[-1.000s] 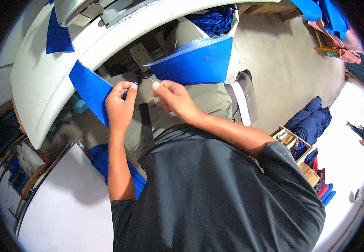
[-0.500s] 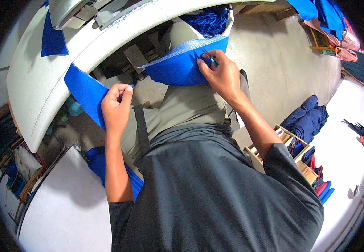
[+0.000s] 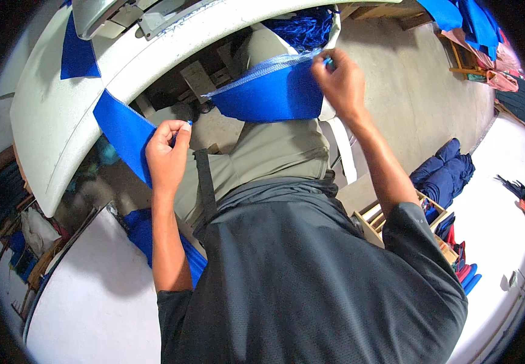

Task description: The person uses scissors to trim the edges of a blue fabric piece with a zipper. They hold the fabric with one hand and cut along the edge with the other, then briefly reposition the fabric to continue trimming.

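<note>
My left hand [image 3: 168, 151] is closed in a pinch beside a blue fabric strip [image 3: 123, 124] with a stitched edge, which hangs from the rim of the white machine table [image 3: 153, 57]. A bit of blue shows at the fingertips. Over my knee lies a wider blue fabric piece [image 3: 268, 94], its upper edge covered with pale overlock stitching. At that piece's right end, my right hand [image 3: 342, 82] is closed round small thread snips [image 3: 328, 61]; only a bit of teal handle shows, and the blades are hidden or blurred.
A pale bag of blue thread scraps [image 3: 299, 30] hangs under the table's rim. Part of a sewing machine [image 3: 114, 18] stands at upper left. To the right are a wooden tray [image 3: 371, 221], dark blue cloth bundles [image 3: 447, 173] and a white board [image 3: 499, 224]. Another white surface [image 3: 104, 285] lies lower left.
My right hand has moved right and slightly up, from over the wide blue piece to its right end, with the snips. The left hand has stayed in place.
</note>
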A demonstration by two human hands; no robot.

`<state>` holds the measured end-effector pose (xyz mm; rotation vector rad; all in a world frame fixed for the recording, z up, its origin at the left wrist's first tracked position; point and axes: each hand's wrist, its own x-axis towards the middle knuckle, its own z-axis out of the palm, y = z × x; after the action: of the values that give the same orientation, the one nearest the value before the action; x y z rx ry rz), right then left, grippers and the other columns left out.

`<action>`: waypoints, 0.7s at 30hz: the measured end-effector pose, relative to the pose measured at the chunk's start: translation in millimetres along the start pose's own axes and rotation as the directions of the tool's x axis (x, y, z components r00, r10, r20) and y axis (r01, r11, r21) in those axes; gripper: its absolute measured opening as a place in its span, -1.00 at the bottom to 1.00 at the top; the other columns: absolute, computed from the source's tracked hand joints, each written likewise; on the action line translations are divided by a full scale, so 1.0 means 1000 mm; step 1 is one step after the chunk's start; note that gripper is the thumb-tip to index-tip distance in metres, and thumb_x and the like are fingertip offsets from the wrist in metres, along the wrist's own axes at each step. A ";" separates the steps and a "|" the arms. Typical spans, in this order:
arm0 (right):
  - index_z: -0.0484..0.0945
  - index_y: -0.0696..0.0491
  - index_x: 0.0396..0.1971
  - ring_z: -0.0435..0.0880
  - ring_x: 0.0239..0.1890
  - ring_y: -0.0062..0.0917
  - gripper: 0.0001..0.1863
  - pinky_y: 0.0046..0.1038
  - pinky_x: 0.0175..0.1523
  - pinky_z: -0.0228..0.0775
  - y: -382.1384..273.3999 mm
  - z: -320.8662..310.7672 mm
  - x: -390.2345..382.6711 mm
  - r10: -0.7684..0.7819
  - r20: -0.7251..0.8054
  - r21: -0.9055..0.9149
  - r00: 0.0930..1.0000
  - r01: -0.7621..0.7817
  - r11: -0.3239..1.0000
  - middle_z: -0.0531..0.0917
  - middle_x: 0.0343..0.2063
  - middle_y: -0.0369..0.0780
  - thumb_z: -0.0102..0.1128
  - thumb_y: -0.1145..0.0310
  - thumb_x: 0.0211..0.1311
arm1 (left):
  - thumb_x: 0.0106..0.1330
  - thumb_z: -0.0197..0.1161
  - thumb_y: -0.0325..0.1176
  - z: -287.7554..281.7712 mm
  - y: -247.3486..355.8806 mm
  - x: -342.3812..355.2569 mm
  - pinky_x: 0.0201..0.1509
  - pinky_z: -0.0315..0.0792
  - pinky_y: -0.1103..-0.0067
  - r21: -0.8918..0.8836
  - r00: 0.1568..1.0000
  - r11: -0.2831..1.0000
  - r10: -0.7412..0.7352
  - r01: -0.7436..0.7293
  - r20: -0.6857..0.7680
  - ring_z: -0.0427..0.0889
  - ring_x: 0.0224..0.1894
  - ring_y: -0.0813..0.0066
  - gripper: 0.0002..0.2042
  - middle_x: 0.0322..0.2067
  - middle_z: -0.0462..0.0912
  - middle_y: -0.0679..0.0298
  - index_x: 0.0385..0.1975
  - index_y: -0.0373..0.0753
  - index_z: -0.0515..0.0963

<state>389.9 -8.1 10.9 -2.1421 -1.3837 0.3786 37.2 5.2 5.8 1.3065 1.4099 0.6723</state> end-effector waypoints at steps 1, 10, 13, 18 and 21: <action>0.68 0.06 -0.26 0.74 -0.39 -0.18 -0.69 -0.23 -0.24 0.55 0.009 -0.002 0.012 0.027 -0.028 0.004 0.999 -0.027 1.000 0.71 -0.49 -0.06 0.27 0.12 0.18 | 0.39 0.25 -0.45 0.000 0.000 0.000 -0.32 0.35 0.72 0.006 1.000 1.000 -0.007 0.007 0.003 0.45 -0.40 0.77 -0.91 -0.44 0.59 0.44 -0.31 -0.34 0.58; 0.64 0.05 -0.02 0.73 -0.14 -0.17 -0.62 -0.20 -0.03 0.52 0.095 0.039 0.105 -0.041 -0.066 -0.131 0.997 0.032 0.991 0.73 -0.24 0.00 0.23 0.16 0.23 | 0.41 0.24 -0.44 0.005 0.004 -0.001 -0.32 0.33 0.73 0.000 1.000 1.000 -0.025 0.025 -0.006 0.43 -0.40 0.79 -0.91 -0.44 0.56 0.46 -0.30 -0.33 0.57; 0.62 -0.02 0.10 0.75 -0.18 -0.23 -0.56 -0.26 -0.04 0.53 0.115 0.040 0.119 -0.038 -0.046 -0.163 0.998 0.030 0.986 0.74 -0.26 -0.03 0.23 0.21 0.21 | 0.41 0.23 -0.44 0.002 0.002 0.000 -0.34 0.32 0.73 0.011 1.000 1.000 0.005 -0.005 0.029 0.42 -0.41 0.79 -0.91 -0.44 0.55 0.47 -0.31 -0.32 0.57; 0.65 0.01 0.03 0.75 -0.29 -0.32 -0.60 -0.35 -0.12 0.52 0.120 0.029 0.120 0.047 -0.056 -0.031 0.997 -0.049 0.998 0.74 -0.33 -0.04 0.23 0.23 0.20 | 0.41 0.24 -0.46 0.002 0.006 0.000 -0.34 0.31 0.74 -0.010 1.000 1.000 -0.008 0.008 0.011 0.40 -0.42 0.81 -0.93 -0.46 0.52 0.49 -0.31 -0.31 0.58; 0.67 0.13 -0.10 0.66 -0.40 -0.50 -0.63 -0.43 -0.22 0.48 0.104 0.026 0.104 0.025 -0.206 0.088 0.978 -0.007 0.996 0.72 -0.41 -0.18 0.30 0.16 0.24 | 0.38 0.26 -0.48 -0.001 0.008 -0.002 -0.31 0.33 0.72 -0.039 1.000 0.999 0.023 -0.023 -0.006 0.42 -0.41 0.77 -0.95 -0.46 0.53 0.46 -0.32 -0.31 0.58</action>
<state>498.6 60.8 -64.5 -2.0583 -1.2123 0.2105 38.9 5.4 14.2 1.2927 1.3818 0.7164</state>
